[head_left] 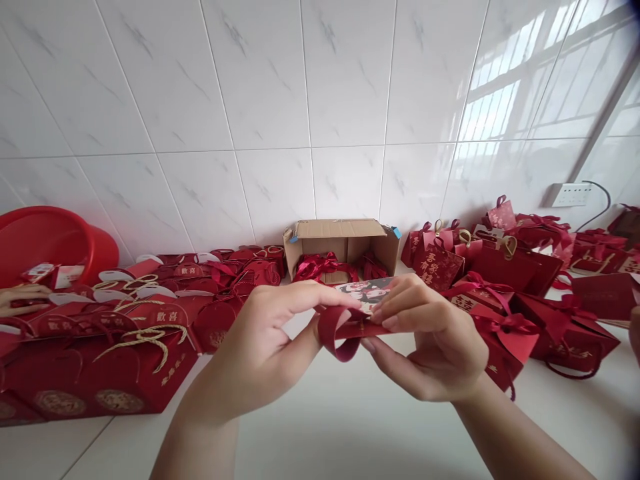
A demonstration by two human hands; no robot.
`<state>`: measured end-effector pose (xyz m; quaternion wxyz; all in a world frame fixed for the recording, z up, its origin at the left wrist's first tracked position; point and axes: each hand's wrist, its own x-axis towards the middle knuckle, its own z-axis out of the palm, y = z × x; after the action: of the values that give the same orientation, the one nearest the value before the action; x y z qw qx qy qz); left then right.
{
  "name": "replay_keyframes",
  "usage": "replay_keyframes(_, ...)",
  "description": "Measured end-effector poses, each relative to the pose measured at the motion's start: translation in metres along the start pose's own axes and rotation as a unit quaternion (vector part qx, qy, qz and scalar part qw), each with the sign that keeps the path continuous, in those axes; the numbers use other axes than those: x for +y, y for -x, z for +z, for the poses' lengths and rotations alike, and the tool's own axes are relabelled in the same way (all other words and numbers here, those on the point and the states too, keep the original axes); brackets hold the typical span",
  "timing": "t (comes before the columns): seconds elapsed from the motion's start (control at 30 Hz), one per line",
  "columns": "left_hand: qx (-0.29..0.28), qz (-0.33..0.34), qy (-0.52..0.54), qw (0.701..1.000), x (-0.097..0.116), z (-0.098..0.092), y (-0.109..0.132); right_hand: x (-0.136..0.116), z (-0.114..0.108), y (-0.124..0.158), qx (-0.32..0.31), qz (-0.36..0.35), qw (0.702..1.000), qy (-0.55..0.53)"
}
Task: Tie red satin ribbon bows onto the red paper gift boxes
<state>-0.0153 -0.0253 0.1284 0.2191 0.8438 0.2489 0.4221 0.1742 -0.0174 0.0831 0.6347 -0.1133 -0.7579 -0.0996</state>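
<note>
Both of my hands hold a small flat red gift bag point(373, 329) above the white table, in the middle of the view. A printed picture in pale and dark colours shows on its far side. From its near edge a dark red ribbon loop point(341, 343) hangs toward me. My left hand point(280, 333) is closed on the left end, thumb below and forefinger on top. My right hand point(430, 337) pinches the right end between thumb and fingers. The fingers cover part of the bag.
An open cardboard box point(343, 230) with red ribbons stands by the tiled wall. Rows of red gift boxes point(95, 360) fill the left; more red gift bags point(570, 333) crowd the right. Far left, another person's hand point(23, 300) is near a red basin point(100, 250).
</note>
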Motion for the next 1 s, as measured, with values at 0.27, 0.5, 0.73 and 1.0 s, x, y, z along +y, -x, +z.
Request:
replay_keyframes(0.27,0.006,-0.016,0.004,1.000,0.0024,0.0014,-0.0015,-0.0010,-0.0001,0.0009,0.000,-0.002,1.000,-0.012)
replay_keyframes(0.5,-0.026,0.048,-0.004,0.998,0.0003,-0.0006,0.0017,0.0046,0.0001,0.0025,0.031,-0.039,0.999,0.005)
replay_keyframes(0.73,-0.084,0.126,0.018,0.988,0.0001,-0.0043,0.0048,0.0060,0.0024,0.0006,0.063,-0.110,0.992,0.024)
replay_keyframes(1.0,-0.096,0.111,0.041,0.988,0.0021,-0.0054,0.0071,0.0040,0.0011,-0.0002,0.048,-0.118,0.991,0.030)
